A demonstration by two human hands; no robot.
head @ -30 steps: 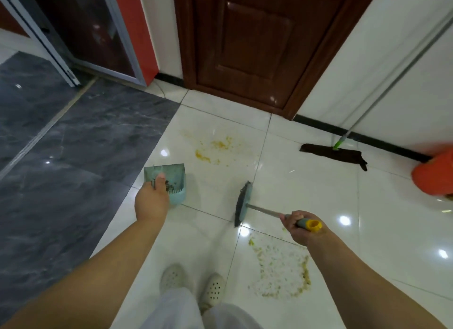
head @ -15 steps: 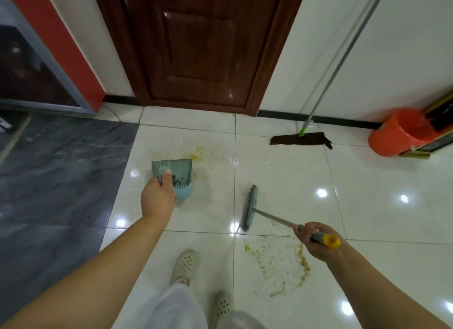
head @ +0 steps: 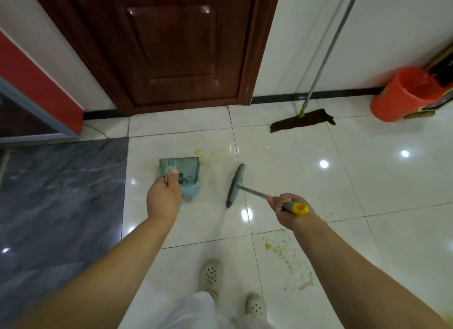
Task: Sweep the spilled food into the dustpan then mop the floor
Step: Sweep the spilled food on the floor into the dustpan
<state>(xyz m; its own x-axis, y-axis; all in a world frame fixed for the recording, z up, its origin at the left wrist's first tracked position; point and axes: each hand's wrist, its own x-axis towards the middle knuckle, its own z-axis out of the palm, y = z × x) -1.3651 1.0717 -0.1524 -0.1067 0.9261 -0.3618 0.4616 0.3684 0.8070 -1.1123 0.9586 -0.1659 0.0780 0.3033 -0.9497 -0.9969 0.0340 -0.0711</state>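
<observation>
Two patches of yellowish spilled food mark the glossy white tiled floor (head: pixel 306 162): a scattered crumbly patch (head: pixel 290 262) near our right foot, and a fainter yellow smear (head: pixel 203 157) at the far right corner of the teal plastic dustpan (head: pixel 182 174). We hold that dustpan by its handle in our left hand (head: pixel 163 198), the grip closed tight around it with the thumb on top; some dark debris lies inside near its comb-like teeth. Our right hand (head: pixel 288 212) has its grip wrapped around the grey-and-yellow handle of a short broom (head: pixel 236 185), whose flat teal brush head sits just beside the dustpan, apart from it. Farther out, a flat mop with a dark brown cloth head (head: pixel 302 120) and a metal pole leans against the white wall. An orange plastic bucket (head: pixel 404 94) stands to its right. A dark wooden door (head: pixel 171 47) closes off the wall ahead.
</observation>
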